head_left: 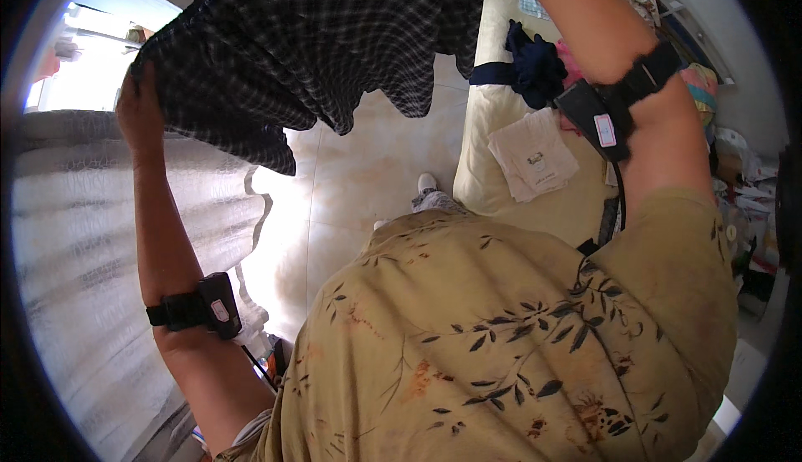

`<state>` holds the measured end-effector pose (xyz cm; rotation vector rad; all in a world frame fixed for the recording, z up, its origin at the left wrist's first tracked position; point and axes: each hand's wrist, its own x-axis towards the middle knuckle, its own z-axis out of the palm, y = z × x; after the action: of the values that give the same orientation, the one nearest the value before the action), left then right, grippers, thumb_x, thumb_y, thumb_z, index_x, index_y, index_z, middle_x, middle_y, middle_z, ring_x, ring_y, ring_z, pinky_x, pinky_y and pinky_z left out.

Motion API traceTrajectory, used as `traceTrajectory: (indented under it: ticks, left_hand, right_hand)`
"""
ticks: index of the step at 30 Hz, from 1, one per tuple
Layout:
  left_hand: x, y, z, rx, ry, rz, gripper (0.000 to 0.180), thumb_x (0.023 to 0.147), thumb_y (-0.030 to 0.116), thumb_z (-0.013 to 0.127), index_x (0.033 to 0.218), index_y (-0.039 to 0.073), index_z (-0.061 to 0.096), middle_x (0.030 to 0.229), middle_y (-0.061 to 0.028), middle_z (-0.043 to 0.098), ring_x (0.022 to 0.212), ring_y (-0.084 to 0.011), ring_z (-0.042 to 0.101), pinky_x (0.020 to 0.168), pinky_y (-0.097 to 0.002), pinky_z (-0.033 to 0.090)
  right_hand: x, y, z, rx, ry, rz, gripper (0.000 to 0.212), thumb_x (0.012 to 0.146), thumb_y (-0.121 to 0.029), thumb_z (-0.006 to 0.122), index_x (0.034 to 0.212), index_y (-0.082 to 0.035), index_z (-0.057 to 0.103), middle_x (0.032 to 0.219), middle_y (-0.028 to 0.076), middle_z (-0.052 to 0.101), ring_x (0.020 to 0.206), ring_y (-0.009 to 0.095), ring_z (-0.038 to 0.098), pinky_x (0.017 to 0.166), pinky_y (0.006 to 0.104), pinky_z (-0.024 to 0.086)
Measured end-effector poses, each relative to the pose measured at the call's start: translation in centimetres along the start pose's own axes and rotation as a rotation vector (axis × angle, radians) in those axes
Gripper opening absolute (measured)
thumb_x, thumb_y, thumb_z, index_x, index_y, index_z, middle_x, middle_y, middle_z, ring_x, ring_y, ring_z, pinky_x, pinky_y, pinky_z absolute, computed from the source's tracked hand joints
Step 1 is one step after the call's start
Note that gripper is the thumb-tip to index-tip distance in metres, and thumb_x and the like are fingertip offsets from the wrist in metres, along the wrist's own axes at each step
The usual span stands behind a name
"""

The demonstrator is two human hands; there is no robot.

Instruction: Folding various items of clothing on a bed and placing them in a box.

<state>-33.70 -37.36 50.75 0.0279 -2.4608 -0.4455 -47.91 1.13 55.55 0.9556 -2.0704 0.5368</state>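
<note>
A black-and-grey checked cloth (334, 36) is spread in the air across the upper part of the view, its lower edge hanging in loose folds. I cannot make out what kind of garment or cloth it is. My left hand (140, 104) is raised at the far left, its fingers closed on the cloth's left edge. My right arm stretches up past the top edge, so the right hand is out of the picture, close to where the cloth's right side runs off. Each arm wears a black strapped device.
On my right is a bed or couch with a pale yellow cover (493, 170). A folded beige cloth (533, 154) and a bunched navy cloth (535, 63) lie on it. A whitish curtain (109, 236) hangs at left beside a bright window. Tiled floor (351, 170) lies below.
</note>
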Motion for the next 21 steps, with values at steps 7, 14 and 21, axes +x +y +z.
traceTrajectory:
  ticks: [7, 14, 21]
  left_hand:
    - [-10.5, 0.6, -2.0, -0.183, -0.483, -0.388, 0.015, 0.082, 0.007, 0.051, 0.093, -0.001, 0.058, 0.086, -0.0090, 0.062, 0.076, -0.0132, 0.055, 0.066, -0.0285, 0.044]
    - [-32.1, 4.5, -0.1, -0.345, -0.969, -0.213, 0.018, 0.058, -0.005, 0.052, 0.075, 0.001, 0.052, 0.071, -0.0119, 0.048, 0.068, -0.0320, 0.050, 0.059, -0.0386, 0.042]
    - [-42.9, 4.4, -2.0, -0.495, -1.251, -0.387, 0.018, 0.069, 0.014, 0.055, 0.084, 0.006, 0.053, 0.074, -0.0102, 0.049, 0.068, -0.0294, 0.050, 0.058, -0.0380, 0.041]
  right_hand:
    - [-13.6, -2.4, -0.9, 0.356, -0.367, 0.014, 0.034, 0.068, 0.003, 0.049, 0.101, -0.005, 0.055, 0.095, 0.015, 0.060, 0.089, 0.033, 0.057, 0.073, 0.0347, 0.047]
    - [-36.0, -12.9, -4.2, 0.649, -0.883, 0.323, 0.030, 0.059, 0.005, 0.049, 0.085, -0.006, 0.057, 0.075, 0.009, 0.057, 0.068, 0.028, 0.057, 0.059, 0.0337, 0.046]
    - [-37.8, -16.3, -6.8, 0.767, -1.065, 0.419, 0.025, 0.062, 0.000, 0.056, 0.086, -0.004, 0.055, 0.082, 0.010, 0.055, 0.075, 0.029, 0.055, 0.065, 0.0332, 0.045]
